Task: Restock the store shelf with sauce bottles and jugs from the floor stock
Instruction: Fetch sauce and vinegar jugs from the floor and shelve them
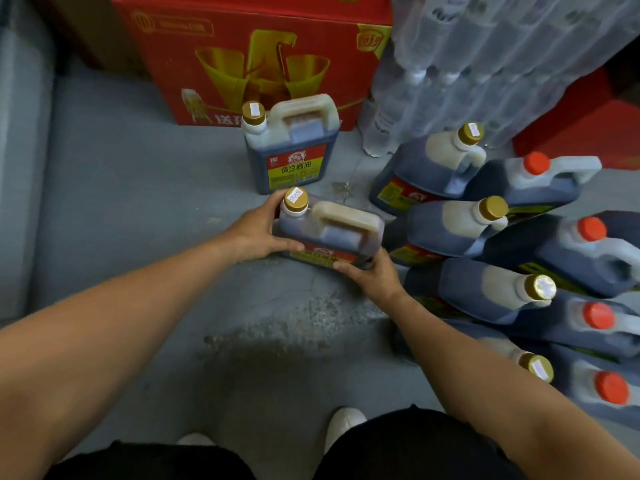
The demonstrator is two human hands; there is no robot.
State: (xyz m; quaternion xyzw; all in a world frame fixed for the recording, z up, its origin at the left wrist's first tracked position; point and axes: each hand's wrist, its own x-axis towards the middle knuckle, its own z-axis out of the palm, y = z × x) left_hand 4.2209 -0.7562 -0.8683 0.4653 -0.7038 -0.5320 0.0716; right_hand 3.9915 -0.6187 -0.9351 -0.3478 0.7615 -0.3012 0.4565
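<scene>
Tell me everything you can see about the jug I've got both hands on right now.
The held jug is translucent plastic, nearly full of dark brown sauce, with a gold screw cap carrying a small white sticker, a moulded cream handle on top, and a red and yellow label on its front. It stands roughly upright, low over or on the grey floor; contact can't be told. The left hand grips its cap-end side, the right hand holds its lower front corner.

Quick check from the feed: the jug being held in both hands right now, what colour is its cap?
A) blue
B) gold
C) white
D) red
B: the jug gripped between the left hand and the right hand has a gold cap with a small white sticker on top; the red-capped jugs sit in the group at the right.
</scene>
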